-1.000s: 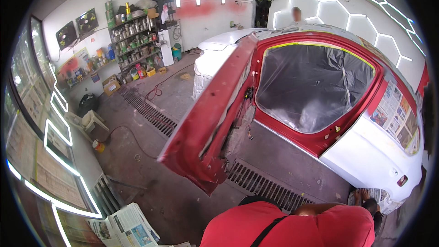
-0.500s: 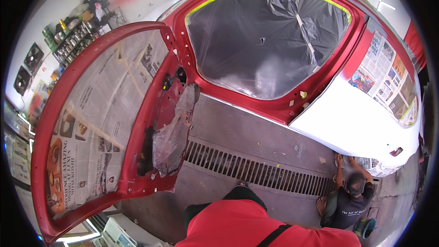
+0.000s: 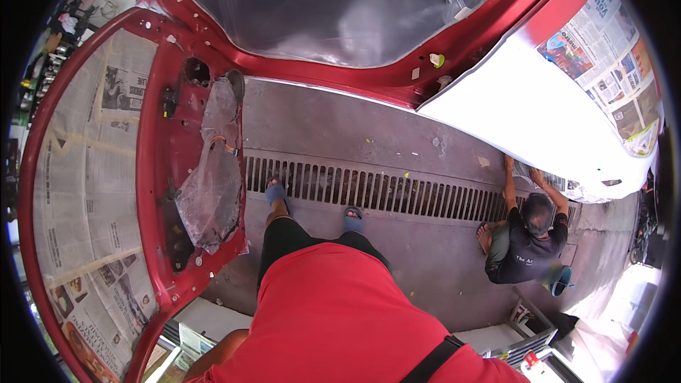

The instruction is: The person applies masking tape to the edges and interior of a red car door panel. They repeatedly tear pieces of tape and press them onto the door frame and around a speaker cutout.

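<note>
Neither of my hands shows; only a bit of my left arm (image 3: 221, 352) appears beside my red shirt. Left of me stands an open red car door (image 3: 164, 198), its window covered with newspaper (image 3: 96, 163) and its inner panel partly under torn clear plastic sheet (image 3: 209, 202). Ahead is the red door frame of the car body (image 3: 369, 84), its opening masked with dark plastic film (image 3: 312, 18). To the right, the white rear panel (image 3: 496, 110) carries more taped newspaper (image 3: 603, 57) above it.
A co-worker (image 3: 535, 245) squats at the lower right, both hands at newspaper under the white panel. A metal drain grate (image 3: 369, 188) crosses the floor before my feet in blue slippers (image 3: 353, 221). Behind me are a metal-framed stand (image 3: 521, 333) and a bin-like container (image 3: 560, 281).
My view has tipped downward and shifted, so the car sits higher in the picture and my legs and feet now show. The co-worker stays squatting at the same panel.
</note>
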Motion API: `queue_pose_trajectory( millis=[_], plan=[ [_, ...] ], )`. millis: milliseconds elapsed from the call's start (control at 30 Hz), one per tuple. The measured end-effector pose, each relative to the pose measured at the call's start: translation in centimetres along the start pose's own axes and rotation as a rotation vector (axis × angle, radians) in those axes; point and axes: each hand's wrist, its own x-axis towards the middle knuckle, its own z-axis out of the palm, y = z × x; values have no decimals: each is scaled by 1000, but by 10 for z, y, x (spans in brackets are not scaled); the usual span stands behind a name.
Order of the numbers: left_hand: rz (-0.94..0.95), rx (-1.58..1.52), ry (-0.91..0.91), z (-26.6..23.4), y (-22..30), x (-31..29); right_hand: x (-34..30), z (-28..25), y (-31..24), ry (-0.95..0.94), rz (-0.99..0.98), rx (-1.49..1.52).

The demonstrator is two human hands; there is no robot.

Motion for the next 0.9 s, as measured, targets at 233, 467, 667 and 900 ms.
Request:
queue_pose_trajectory(
  millis=[233,467,667,900],
  plan=[
    [-80,67,-273,-11,25,91,-6,31,-47,32,93,30],
    [-102,42,-509,-29,49,172,-6,50,-168,42,80,-59],
    [4,-320,-668,-28,134,253,-1,35,-266,-40,81,-227],
    [8,-593,-212,-64,341,218,160,-89,-317,-121,-332,-563]
  ],
)
